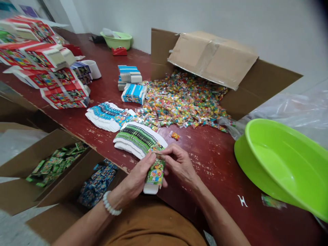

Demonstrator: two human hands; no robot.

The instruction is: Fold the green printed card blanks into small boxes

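Observation:
My left hand (140, 171) is closed on a small green printed candy box (155, 172), held close to my body at the table's front edge. The box's white end flap points down towards me. At its upper end, my right hand (180, 163) pinches the edge or flap; the fingers hide exactly what they grip. Just beyond lies a fanned stack of flat green boxes (139, 138), with a fanned stack of blue boxes (110, 116) behind it. A single small packet of orange candy (175, 135) rests on the table near my right hand.
Small candy packets (176, 102) spill from a tipped cardboard carton (212, 58). A lime-green basin (282, 164) stands at right. Bundled red boxes (64, 90) and blue bundles (134, 93) sit further back. Below left, open cartons hold green boxes (55, 164) and blue boxes (97, 182).

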